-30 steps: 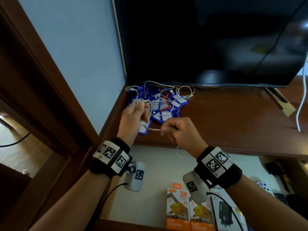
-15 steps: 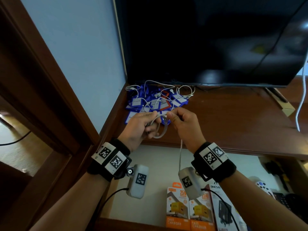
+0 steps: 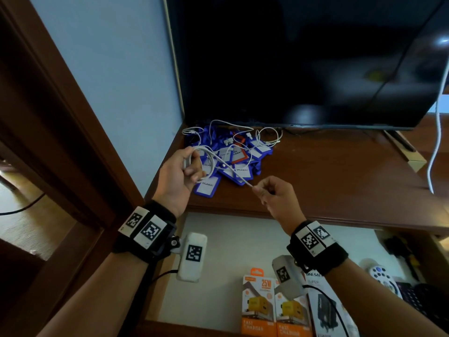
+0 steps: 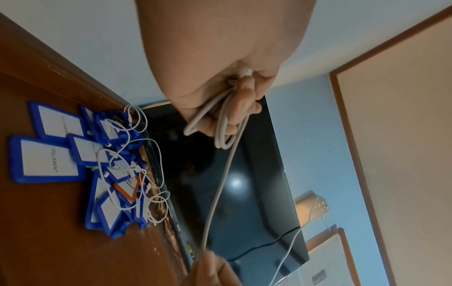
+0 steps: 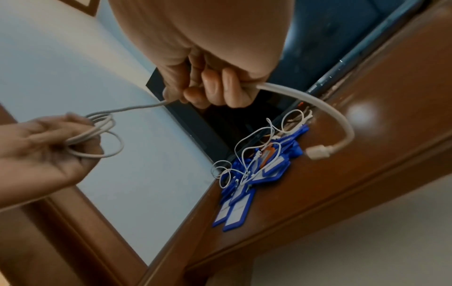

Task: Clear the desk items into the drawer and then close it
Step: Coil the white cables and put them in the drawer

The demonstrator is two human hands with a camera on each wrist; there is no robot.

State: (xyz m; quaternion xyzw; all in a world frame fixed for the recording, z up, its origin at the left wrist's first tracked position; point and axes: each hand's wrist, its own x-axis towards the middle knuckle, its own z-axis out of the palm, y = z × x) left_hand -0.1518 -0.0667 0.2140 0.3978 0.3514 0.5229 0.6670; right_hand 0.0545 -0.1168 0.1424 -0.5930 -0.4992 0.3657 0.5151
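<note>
Since half a second ago both hands drew apart: left hand (image 3: 178, 177) grips the white cable (image 3: 211, 164) coils, right hand (image 3: 274, 195) pinches its stretched end. Both hover above the tabletop (image 3: 328, 181) front edge, badge pile (image 3: 233, 161) just beyond, open drawer (image 3: 233, 242) below.

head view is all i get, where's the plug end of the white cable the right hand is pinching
observer: Right wrist view: the white cable runs through the right hand, and its plug hangs free past the fingers, over the desk.
operator: is the left hand really gripping the coil
observer: Left wrist view: the left hand has its fingers curled round the loops, which hang out below them.
</note>
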